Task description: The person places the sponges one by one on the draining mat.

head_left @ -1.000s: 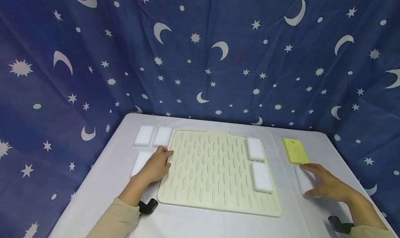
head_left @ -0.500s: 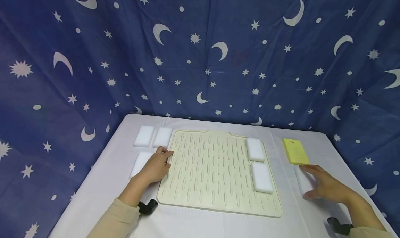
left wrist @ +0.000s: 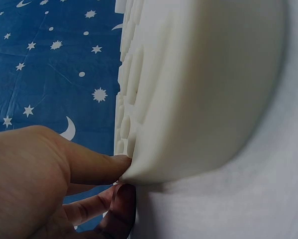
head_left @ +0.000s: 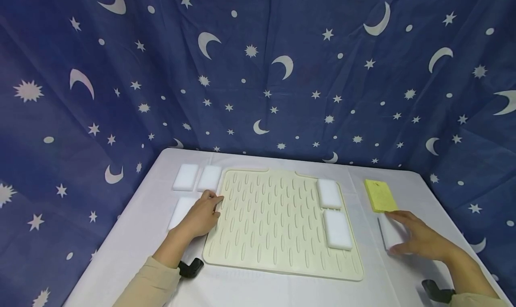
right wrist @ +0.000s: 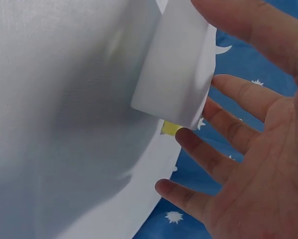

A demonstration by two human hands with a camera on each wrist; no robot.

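Note:
A cream silicone drying mat (head_left: 274, 222) with raised oval ridges lies mid-table. My left hand (head_left: 203, 215) is at its left edge; in the left wrist view its fingertips pinch the rim (left wrist: 153, 159). My right hand (head_left: 423, 237) spans a white sponge block (head_left: 390, 233), thumb at the near end and a finger at the far end. The right wrist view shows this white block tilted beside the spread fingers (right wrist: 208, 154). Two more white sponges, a far one (head_left: 329, 193) and a near one (head_left: 337, 229), lie along the mat's right side.
Left of the mat lie three white sponges, an outer one (head_left: 186, 177), an inner one (head_left: 209, 178) and one partly under the left hand (head_left: 180, 210). A yellow sponge (head_left: 380, 196) lies beyond the right hand. A starry blue curtain (head_left: 258, 74) hangs behind the white-covered table (head_left: 250, 289).
The white sponge under my right hand has tipped slightly, its left side now showing a grey edge. My left hand stays in place at the mat's edge.

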